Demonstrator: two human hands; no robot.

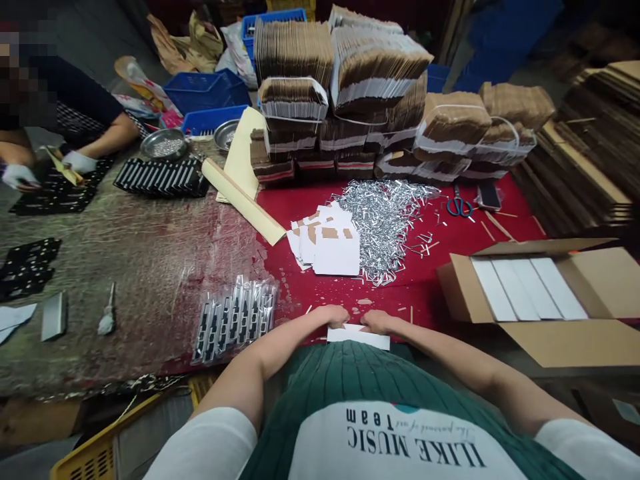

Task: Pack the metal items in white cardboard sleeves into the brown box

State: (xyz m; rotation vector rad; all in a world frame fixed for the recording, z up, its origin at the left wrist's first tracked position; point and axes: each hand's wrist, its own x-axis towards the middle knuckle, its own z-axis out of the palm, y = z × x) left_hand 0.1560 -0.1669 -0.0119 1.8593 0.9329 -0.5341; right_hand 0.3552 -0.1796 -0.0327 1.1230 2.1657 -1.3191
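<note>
Close to my body, a white card piece [358,337] lies at the table's front edge. My left hand [336,316] is closed at its left end, and my right hand [376,321] is closed near its right part; the fingertips of both are partly hidden. Beyond my hands sits a small stack of white cards [337,257] with torn brown patches. Right behind and beside that stack spreads a big pile of small silvery metal pieces [383,223] on the red table surface [300,200].
Bundled cardboard pieces [373,67] are stacked at the back. An open carton [465,293] with white boxes stands at the right, scissors [459,203] behind it. Bagged strips [237,323] lie left. A person's gloved hands [80,162] work at the far left.
</note>
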